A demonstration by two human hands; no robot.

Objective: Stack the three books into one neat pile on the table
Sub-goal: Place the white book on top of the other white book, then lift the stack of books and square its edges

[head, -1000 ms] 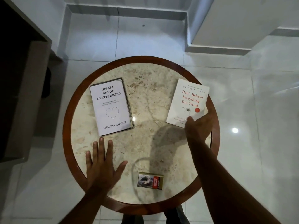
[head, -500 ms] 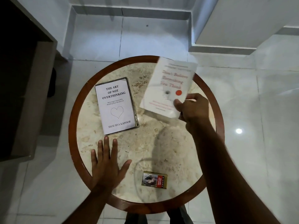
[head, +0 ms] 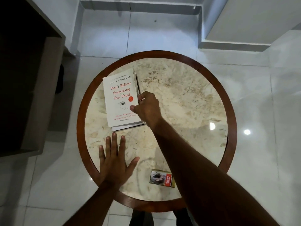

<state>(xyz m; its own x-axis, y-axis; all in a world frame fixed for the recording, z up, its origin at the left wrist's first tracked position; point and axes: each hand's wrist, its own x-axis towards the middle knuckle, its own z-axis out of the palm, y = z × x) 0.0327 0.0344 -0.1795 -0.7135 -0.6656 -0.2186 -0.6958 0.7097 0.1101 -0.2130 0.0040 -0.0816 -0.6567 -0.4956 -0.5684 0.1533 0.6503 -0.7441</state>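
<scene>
Carried across to the tabletop's [head: 187, 98] left side, the white book [head: 121, 100] now lies on another, right hand [head: 146, 106] pinching its edge, left hand [head: 114, 162] spread flat; next, squaring up.

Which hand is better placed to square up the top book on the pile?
Right. The right hand already grips the top book at its right edge, so it can nudge it. The left hand lies flat on the table, apart from the pile.

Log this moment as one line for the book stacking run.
phase: placing | right hand: gripping white book edge, on top of lower book | left hand: flat on table | small box: near edge
</scene>
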